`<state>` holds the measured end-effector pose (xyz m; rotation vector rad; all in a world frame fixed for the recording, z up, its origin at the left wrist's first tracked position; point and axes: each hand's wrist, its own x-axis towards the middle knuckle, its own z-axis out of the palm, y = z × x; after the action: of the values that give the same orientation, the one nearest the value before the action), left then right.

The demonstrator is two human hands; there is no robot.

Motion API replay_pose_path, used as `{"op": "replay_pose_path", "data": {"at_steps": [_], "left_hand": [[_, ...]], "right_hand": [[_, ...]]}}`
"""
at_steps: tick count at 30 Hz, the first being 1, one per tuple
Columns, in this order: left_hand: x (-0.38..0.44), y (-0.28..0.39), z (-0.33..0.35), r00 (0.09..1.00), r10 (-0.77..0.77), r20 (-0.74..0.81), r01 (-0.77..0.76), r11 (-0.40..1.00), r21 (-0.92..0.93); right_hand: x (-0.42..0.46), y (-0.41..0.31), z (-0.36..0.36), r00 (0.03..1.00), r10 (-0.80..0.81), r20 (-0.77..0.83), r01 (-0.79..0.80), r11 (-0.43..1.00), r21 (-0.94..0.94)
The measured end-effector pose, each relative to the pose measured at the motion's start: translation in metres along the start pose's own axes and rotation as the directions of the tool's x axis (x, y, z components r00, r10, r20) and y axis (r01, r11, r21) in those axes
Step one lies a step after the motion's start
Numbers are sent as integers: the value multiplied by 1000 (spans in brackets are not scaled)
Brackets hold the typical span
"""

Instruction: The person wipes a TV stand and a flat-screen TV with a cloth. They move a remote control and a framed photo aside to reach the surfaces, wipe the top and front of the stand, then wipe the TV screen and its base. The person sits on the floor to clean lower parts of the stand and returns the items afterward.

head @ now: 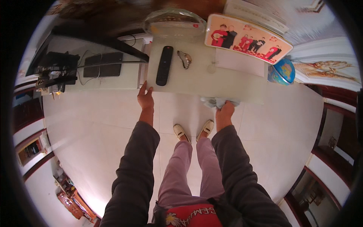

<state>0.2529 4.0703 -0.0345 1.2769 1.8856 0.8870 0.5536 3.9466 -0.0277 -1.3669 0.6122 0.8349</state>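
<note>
My left hand [146,98] rests its fingertips at the front left corner of a pale glass-topped cabinet [187,82], holding nothing. A crumpled light cloth [211,102] is in my right hand [225,112], against the cabinet's front edge. On the top lie a black remote control [164,65] and, to its right, a wristwatch [185,60] with a metal band. Behind them stands a clear glass bowl or tank [174,24]. A framed photo panel [249,38] leans at the back right, with a pale sheet [241,63] in front of it.
A small globe [283,72] stands beside the cabinet's right end. On the left, a television [99,42] angles over a lower surface holding a flat black box [103,64] and loose cables. My feet in beige shoes [181,132] are on the tiled floor [99,113].
</note>
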Motion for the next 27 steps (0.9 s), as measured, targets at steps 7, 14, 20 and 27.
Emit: {"op": "replay_pose_path", "data": {"at_steps": [7, 14, 20, 27], "left_hand": [[-5, 9, 29, 1000, 29, -5, -29, 992, -121], [-5, 25, 31, 999, 24, 44, -10, 956, -295], [-17, -26, -37, 989, -55, 136, 82, 976, -201], [-168, -231, -188, 852, -137, 505, -25, 954, 300]], "right_hand": [[7, 67, 0, 778, -63, 626, 411, 803, -431], [-1, 108, 37, 655, 0, 755, 566, 663, -491], [-113, 158, 103, 676, 527, 514, -366, 846, -386], [-124, 254, 127, 509, 134, 850, 838, 148, -525]]}}
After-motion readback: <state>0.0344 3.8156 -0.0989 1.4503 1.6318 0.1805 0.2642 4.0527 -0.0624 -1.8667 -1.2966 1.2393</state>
